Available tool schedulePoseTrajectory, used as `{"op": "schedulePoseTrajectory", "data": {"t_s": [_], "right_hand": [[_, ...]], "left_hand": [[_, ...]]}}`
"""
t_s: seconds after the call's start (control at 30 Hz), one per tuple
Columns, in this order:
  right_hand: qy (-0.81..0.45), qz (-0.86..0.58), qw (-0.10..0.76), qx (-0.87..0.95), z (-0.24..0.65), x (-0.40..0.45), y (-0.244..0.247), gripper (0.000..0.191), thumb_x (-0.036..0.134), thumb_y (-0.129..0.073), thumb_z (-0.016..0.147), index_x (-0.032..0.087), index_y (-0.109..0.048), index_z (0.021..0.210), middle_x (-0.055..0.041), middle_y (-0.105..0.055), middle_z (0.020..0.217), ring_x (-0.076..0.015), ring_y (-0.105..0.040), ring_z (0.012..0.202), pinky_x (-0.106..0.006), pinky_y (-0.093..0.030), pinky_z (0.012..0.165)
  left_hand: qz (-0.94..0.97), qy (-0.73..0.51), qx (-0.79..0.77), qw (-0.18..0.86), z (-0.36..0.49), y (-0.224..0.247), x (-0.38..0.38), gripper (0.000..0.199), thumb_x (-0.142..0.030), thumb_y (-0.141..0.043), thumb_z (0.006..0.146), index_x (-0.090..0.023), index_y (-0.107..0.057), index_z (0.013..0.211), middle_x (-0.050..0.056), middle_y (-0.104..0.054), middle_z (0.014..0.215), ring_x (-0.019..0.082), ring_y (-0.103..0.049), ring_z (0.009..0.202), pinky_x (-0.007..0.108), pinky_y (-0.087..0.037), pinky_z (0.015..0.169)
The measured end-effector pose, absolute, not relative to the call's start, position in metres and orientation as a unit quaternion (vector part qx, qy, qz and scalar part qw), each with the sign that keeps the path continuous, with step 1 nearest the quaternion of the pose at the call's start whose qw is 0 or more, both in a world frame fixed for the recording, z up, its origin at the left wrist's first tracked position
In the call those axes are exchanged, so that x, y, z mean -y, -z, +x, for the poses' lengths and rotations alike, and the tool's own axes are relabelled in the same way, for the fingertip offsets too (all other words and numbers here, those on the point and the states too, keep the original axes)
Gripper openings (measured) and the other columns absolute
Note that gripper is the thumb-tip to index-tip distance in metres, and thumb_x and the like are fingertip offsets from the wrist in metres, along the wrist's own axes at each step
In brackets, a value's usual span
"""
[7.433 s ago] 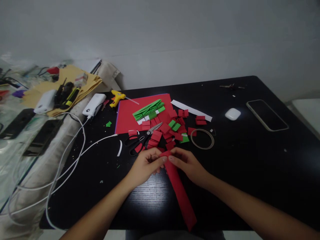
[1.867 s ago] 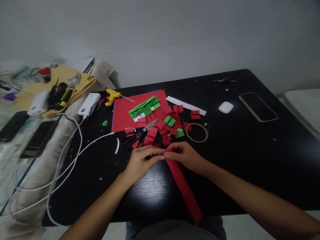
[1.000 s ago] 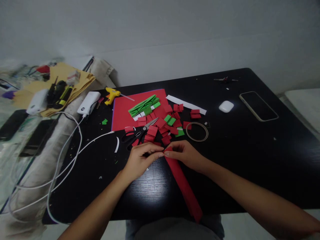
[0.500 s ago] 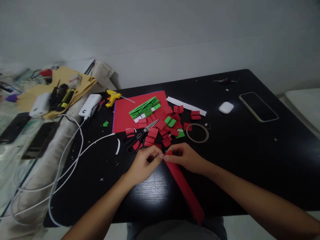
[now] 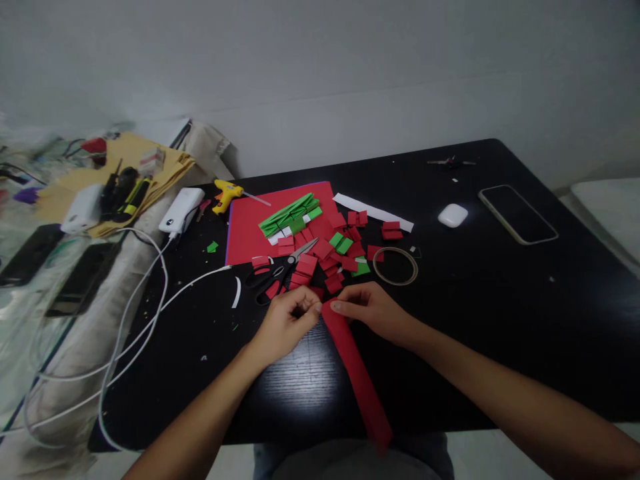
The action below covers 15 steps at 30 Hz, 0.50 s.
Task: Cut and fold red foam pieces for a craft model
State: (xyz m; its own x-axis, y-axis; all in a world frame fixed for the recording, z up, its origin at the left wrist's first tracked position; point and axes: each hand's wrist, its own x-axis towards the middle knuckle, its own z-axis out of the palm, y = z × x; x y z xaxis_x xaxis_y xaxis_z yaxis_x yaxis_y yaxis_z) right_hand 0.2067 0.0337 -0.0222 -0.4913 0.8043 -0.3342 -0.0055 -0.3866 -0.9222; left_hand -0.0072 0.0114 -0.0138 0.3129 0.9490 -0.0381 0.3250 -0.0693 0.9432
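Observation:
A long red paper strip (image 5: 357, 373) slants from my fingers down to the table's front edge. My right hand (image 5: 373, 310) pinches its top end between thumb and index finger. Right beside that end, my left hand (image 5: 290, 323) has thumb and fingertip pressed together; whatever they may hold is too small to make out. Beyond my hands lie small folded red pieces (image 5: 306, 265), a few folded green pieces (image 5: 341, 244) and black-handled scissors (image 5: 290, 261), partly among the pieces. A roll of tape (image 5: 395, 267) lies flat to the right of the pile.
Behind the pile are red sheets (image 5: 245, 230), green folded strips (image 5: 290, 215), a white strip (image 5: 373, 212) and a yellow glue gun (image 5: 227, 195). A white case (image 5: 453, 215) and a phone (image 5: 517, 215) lie right. White cables (image 5: 163, 300) and a power bank (image 5: 181, 210) are left.
The red strip's lower end has swung to the left, and its top end has shifted slightly left. Both hands have moved a little left and remain close together.

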Motion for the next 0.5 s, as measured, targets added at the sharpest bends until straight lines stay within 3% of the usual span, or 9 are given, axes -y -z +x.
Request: {"op": "schedulePoseTrajectory", "data": {"t_s": [0.23,0.5], "right_hand": [[-0.743,-0.406,0.271,0.458,0.2066,-0.0324,0.0193,0.040,0.054,-0.082,0.077,0.015,-0.078,0.082,-0.0008,-0.069,0.073,-0.0134,-0.058,0.067,-0.027,-0.045,0.067],[-0.715,-0.422,0.273,0.487,0.2068,-0.0321,0.0227,0.035,0.051,-0.082,0.078,0.016,-0.078,0.074,0.0006,-0.066,0.065,-0.0114,-0.053,0.059,-0.026,-0.040,0.059]], "left_hand": [[0.651,-0.335,-0.489,0.474,-0.0072,0.0133,-0.0117,0.018,-0.027,-0.058,0.094,-0.016,-0.060,0.079,-0.005,-0.050,0.063,0.009,-0.045,0.058,0.021,-0.037,0.056],[0.650,-0.339,-0.494,0.468,-0.0070,0.0127,-0.0125,0.019,-0.028,-0.059,0.094,-0.016,-0.060,0.079,-0.004,-0.051,0.063,0.009,-0.046,0.057,0.021,-0.039,0.056]]}}
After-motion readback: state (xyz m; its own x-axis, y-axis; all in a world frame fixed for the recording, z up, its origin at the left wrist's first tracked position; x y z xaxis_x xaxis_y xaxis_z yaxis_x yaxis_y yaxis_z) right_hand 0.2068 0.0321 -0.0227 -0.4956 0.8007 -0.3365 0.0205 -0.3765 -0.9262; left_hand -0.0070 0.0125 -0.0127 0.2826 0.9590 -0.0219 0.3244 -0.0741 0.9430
